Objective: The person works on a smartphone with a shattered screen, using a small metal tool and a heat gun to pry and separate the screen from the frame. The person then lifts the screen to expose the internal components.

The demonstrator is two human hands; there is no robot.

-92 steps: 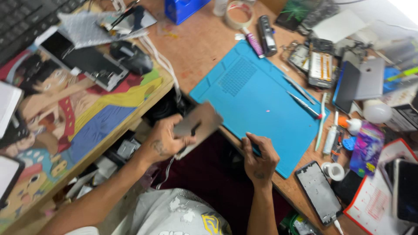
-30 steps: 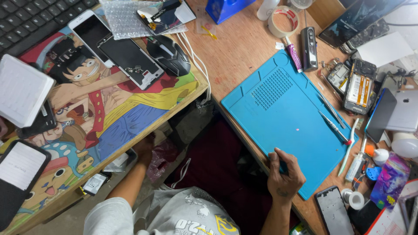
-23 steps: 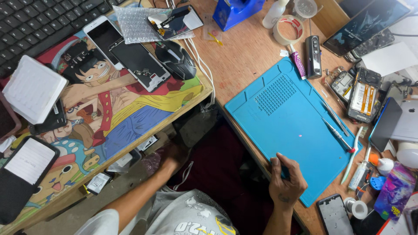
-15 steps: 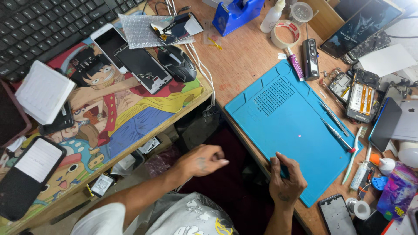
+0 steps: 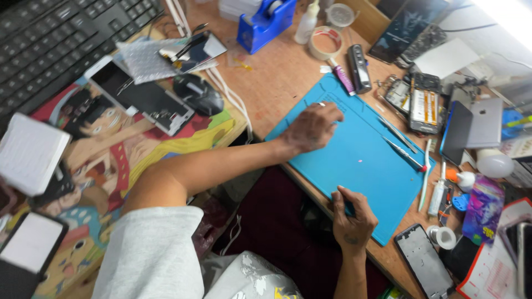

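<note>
Cluttering a wooden desk (image 5: 277, 72): blue mat (image 5: 366, 160), phone parts

Your wooden desk (image 5: 288, 66) carries a blue mat (image 5: 360, 160); beyond the mat sit a tape roll (image 5: 325, 43) and dispenser (image 5: 265, 23), left of it a cartoon mat (image 5: 111, 160).

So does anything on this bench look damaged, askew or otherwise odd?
Nothing spilled. An opened phone lies with its insides exposed beside the blue mat, and a bare phone frame sits at the near edge. The left hand rests on the mat; the right hand grips a small tool at its edge.
</note>
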